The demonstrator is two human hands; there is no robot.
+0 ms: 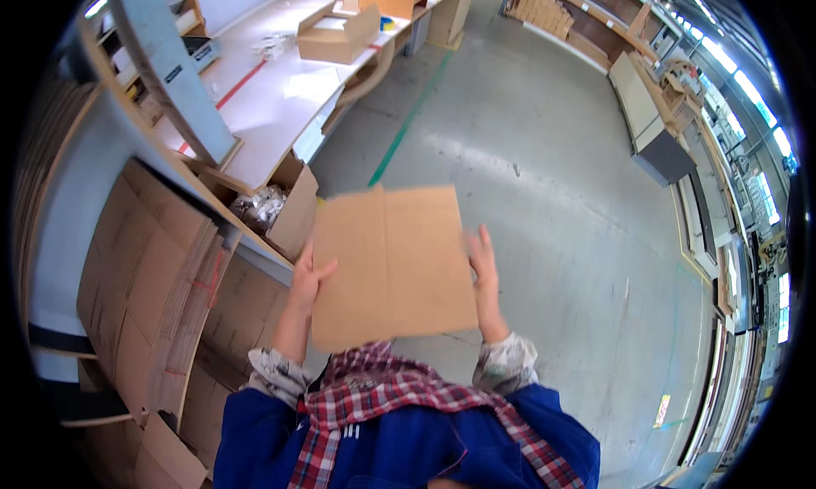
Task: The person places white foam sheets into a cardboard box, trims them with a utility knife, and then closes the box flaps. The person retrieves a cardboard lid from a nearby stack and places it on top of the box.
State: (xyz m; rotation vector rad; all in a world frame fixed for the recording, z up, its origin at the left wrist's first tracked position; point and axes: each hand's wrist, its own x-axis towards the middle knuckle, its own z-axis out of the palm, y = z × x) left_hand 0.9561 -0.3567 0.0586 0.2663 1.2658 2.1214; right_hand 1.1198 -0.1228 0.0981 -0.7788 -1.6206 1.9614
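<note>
A flat, creased piece of brown cardboard [395,266] is held up in front of my chest. My left hand [312,275] grips its left edge, the thumb lying over the near face and the other fingers partly hidden behind it. At the right edge is my right hand [483,256], its fingers raised and apart, slightly blurred; whether its palm touches the edge cannot be told. Bundled cardboard sheets [137,285] stand to the left, tied with red strapping.
Beyond the left hand, a long white workbench [268,126] carries an open cardboard box [338,40]. Under its near corner, another carton [296,215] contains crumpled clear plastic. A blue-grey post [172,75] rises there. Shelving [593,24] stands across the grey floor, with a cabinet [650,119] at right.
</note>
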